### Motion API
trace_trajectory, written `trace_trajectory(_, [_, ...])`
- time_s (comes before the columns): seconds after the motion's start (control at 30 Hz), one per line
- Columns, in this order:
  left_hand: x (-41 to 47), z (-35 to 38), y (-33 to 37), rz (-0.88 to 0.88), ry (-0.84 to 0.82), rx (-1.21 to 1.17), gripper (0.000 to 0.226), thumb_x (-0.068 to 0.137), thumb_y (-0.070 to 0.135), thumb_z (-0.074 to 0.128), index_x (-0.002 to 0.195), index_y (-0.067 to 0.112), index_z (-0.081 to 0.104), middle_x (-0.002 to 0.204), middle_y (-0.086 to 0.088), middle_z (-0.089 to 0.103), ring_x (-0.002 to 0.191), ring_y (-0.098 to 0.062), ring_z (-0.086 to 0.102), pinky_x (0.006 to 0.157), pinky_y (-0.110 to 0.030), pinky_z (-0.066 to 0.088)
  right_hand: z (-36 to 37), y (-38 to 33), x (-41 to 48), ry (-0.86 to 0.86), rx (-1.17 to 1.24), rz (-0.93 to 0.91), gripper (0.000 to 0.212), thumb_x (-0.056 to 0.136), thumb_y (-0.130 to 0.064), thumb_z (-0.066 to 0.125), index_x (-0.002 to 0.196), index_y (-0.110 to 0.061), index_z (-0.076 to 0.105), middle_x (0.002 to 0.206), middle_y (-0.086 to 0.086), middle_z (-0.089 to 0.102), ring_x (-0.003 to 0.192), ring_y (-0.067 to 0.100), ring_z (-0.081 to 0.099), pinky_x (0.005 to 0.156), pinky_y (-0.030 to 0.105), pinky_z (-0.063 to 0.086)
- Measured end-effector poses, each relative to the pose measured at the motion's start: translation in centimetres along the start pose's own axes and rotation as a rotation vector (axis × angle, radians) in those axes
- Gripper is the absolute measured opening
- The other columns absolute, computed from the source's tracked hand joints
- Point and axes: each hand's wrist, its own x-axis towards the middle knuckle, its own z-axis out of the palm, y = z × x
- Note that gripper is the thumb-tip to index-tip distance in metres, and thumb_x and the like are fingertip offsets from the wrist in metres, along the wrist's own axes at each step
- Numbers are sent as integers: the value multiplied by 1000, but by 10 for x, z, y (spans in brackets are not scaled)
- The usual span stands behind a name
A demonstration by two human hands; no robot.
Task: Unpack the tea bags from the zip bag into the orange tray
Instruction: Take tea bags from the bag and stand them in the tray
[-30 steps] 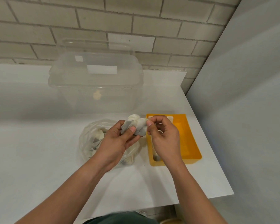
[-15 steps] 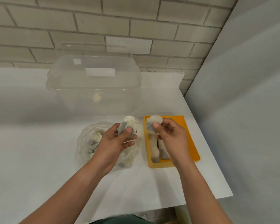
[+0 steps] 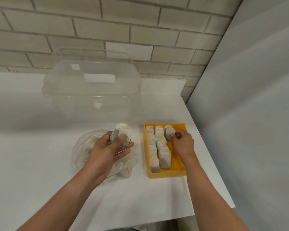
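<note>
Orange tray (image 3: 167, 175) holding rows of tea bags (image 3: 164, 157), right hand (image 3: 183, 144) pinching one inside, left hand (image 3: 107, 150) gripping several over zip bag (image 3: 80, 155)

Table: a white matte table (image 3: 40, 164) is seen, bounded on the far side by a pale brick wall (image 3: 140, 30) and ended on the right by a straight edge beside a grey panel (image 3: 257, 114).
Far, left of centre: a large clear plastic container (image 3: 92, 97) is set close to the wall.
Near centre: a crumpled zip bag (image 3: 80, 147) is laid in front of the container, apart from it.
Right: an orange tray (image 3: 167, 174) is placed just beside the zip bag, its long sides run near to far, close to the table's right edge.
Between bag and tray: a narrow strip of white top is shown; a few dark specks (image 3: 142, 177) are scattered by the tray's near left corner.
</note>
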Motion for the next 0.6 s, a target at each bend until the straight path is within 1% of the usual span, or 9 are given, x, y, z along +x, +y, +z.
trace_trajectory(0.17, [0, -3, 1, 0, 10, 13, 23, 103, 15, 61, 121, 2, 64, 111, -15, 75, 107, -29, 76, 89, -32, 62, 8, 1, 3, -17, -13, 12, 15, 100, -19, 63, 112, -17, 72, 112, 3, 74, 96, 16, 63, 84, 26, 45])
trace_trajectory(0.27, [1, -4, 1, -2, 16, 0, 24, 102, 15, 61, 122, 1, 63, 113, -18, 75, 107, -29, 76, 89, -32, 63, 10, -1, 3, -15, -29, 9, 20, 96, -22, 67, 115, -17, 73, 113, 1, 75, 104, 19, 67, 84, 24, 44])
trace_trajectory(0.33, [2, -5, 1, -4, 22, -11, 25, 102, 15, 62, 123, 1, 63, 113, -18, 75, 107, -29, 76, 89, -32, 62, 10, -1, 1, -1, -71, -9, 24, 93, -27, 71, 114, -16, 74, 112, 0, 74, 104, 21, 67, 84, 25, 44])
trace_trajectory(0.37, [2, -5, 1, -7, 25, -15, 25, 102, 14, 62, 123, 0, 63, 114, -19, 75, 107, -29, 76, 88, -31, 63, 10, -1, 0, 5, -102, -22, 23, 93, -28, 71, 112, -15, 74, 109, 1, 74, 101, 21, 67, 83, 26, 44])
trace_trajectory(0.4, [2, -5, 0, -10, 27, -18, 26, 102, 14, 62, 123, 0, 63, 115, -20, 74, 107, -29, 76, 87, -30, 63, 11, 0, -1, 10, -135, -36, 20, 94, -29, 71, 107, -14, 75, 104, 2, 74, 92, 20, 65, 79, 26, 44])
trace_trajectory(0.47, [3, -4, 0, -15, 26, -17, 25, 102, 14, 62, 122, 0, 63, 115, -21, 74, 107, -29, 76, 85, -28, 63, 12, 2, 0, 11, -193, -64, 14, 95, -28, 69, 87, -16, 72, 83, 0, 70, 70, 14, 56, 64, 25, 42])
trace_trajectory(0.5, [3, -3, 0, -17, 24, -16, 25, 102, 14, 62, 122, 0, 63, 116, -21, 74, 107, -28, 76, 84, -27, 63, 13, 2, 0, 13, -215, -73, 19, 95, -26, 69, 79, -16, 68, 72, -2, 63, 62, 12, 51, 57, 25, 39])
trace_trajectory(0.53, [3, -3, 0, -18, 23, -16, 24, 102, 14, 62, 122, 1, 63, 116, -21, 74, 107, -28, 76, 83, -26, 63, 14, 3, 1, 12, -229, -80, 22, 95, -25, 69, 74, -17, 65, 65, -4, 57, 58, 12, 49, 53, 24, 37])
trace_trajectory(0.6, [3, -2, 0, -23, 18, -20, 24, 102, 14, 62, 122, 2, 64, 117, -21, 74, 107, -28, 76, 82, -25, 62, 14, 3, 2, 7, -247, -90, 25, 95, -26, 69, 73, -19, 62, 60, -9, 50, 55, 9, 45, 51, 22, 34])
